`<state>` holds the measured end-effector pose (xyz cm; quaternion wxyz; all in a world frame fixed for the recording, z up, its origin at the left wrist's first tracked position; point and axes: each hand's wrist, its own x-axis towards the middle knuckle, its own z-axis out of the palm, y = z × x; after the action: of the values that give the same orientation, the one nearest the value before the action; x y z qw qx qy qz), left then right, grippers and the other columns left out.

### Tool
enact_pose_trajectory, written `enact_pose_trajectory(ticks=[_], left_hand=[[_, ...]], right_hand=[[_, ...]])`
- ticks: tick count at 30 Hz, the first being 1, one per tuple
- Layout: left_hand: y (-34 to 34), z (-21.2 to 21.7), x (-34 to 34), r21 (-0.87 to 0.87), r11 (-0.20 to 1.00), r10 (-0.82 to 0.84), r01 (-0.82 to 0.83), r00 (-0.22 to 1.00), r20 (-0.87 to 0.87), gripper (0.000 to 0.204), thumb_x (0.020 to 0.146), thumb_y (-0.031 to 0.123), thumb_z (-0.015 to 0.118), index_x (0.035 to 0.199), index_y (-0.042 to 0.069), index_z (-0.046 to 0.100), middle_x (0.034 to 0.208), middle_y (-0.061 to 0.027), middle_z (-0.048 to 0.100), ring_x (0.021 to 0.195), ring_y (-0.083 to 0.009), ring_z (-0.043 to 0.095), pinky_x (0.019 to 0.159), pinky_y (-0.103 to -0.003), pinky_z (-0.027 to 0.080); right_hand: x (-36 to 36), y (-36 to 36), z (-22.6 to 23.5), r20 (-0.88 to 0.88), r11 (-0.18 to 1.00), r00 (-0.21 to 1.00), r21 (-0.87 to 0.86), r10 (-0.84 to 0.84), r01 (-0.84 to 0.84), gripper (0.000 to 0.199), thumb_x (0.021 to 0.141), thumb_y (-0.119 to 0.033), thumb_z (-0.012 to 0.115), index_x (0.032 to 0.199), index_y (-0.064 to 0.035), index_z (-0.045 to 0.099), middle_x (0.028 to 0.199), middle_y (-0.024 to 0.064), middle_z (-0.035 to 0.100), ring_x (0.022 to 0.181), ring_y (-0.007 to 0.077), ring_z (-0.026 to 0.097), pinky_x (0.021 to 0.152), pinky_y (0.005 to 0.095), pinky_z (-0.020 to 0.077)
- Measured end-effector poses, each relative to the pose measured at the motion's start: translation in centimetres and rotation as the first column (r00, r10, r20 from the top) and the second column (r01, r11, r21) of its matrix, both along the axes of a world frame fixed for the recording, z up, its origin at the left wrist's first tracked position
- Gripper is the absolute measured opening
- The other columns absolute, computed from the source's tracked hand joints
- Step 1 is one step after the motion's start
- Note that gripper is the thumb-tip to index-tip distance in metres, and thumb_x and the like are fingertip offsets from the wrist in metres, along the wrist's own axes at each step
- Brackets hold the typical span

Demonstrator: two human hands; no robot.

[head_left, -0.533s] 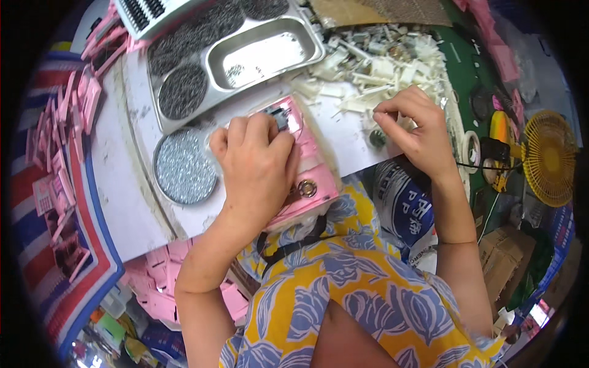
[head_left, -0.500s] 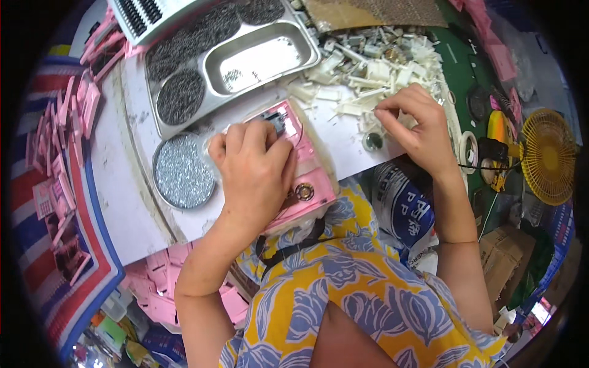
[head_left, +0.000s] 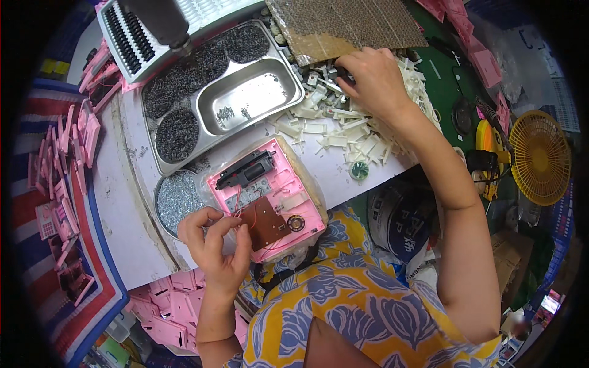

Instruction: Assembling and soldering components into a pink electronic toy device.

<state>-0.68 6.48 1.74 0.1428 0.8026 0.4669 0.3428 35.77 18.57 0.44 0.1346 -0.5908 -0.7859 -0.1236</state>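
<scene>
An open pink plastic housing (head_left: 299, 184) lies on a padded block on the white table, fitted with a long black part (head_left: 246, 169), a brown circuit board (head_left: 265, 226), a small round speaker (head_left: 296, 222) and thin red wires. At its lower left corner my left hand (head_left: 215, 248) has thumb and forefinger brought together where a red wire (head_left: 239, 211) runs to the fingertips. My right hand (head_left: 375, 83) reaches over a heap of white plastic parts (head_left: 343, 132), its fingers curled round a small black part (head_left: 345, 75), mostly hidden.
A steel tray (head_left: 211, 134) holds dark springs and a few loose ones. Beside it stands a round tin of silvery screws (head_left: 178, 199). A dark power screwdriver (head_left: 165, 24) hangs above. Cardboard (head_left: 343, 27) lies behind the heap; a yellow fan (head_left: 540, 158) stands right.
My left hand has moved off the housing toward its lower left corner, uncovering the inside. My right hand has gone farther out and left over the heap. The screwdriver has come into view.
</scene>
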Motion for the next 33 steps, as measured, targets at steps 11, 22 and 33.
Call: enact_pose_trajectory(ticks=[11,22,33], left_hand=[[11.0,5.3,11.1,-0.389,0.839,-0.332,0.380,0.925,0.186,0.029,0.089,0.016,0.074,0.111,-0.001,0.065,0.087,-0.0078,0.070,0.070,-0.0131,0.062,0.066,-0.028,0.052],[11.8,3.9,15.7,-0.522,0.571,-0.367,0.633,0.766,0.527,0.020,0.097,0.017,0.067,0.097,-0.003,0.069,0.080,-0.0035,0.068,0.068,-0.0076,0.063,0.061,-0.024,0.053],[22.7,-0.6,22.0,0.334,0.936,-0.023,0.111,0.966,-0.257,0.020,0.081,0.032,0.077,0.089,0.014,0.079,0.104,-0.0068,0.068,0.106,-0.0287,0.059,0.092,-0.051,0.039]], right_hand=[[-2.7,-6.2,4.8,-0.396,0.942,0.856,0.086,0.332,-0.326,0.028,0.074,-0.008,0.077,0.100,-0.0055,0.068,0.077,0.0060,0.066,0.070,0.0232,0.064,0.069,0.0345,0.0491],[-3.2,-12.6,2.8,-0.971,0.974,-0.174,-0.131,-0.164,-0.182,0.045,0.093,0.004,0.064,0.135,-0.0010,0.048,0.096,0.0071,0.067,0.084,0.0123,0.067,0.080,0.0265,0.0558],[0.2,-14.3,2.1,-0.960,0.963,-0.209,-0.136,-0.187,-0.234,0.051,0.089,0.000,0.064,0.137,0.0005,0.047,0.086,0.0061,0.067,0.079,0.0117,0.066,0.075,0.0245,0.0534]])
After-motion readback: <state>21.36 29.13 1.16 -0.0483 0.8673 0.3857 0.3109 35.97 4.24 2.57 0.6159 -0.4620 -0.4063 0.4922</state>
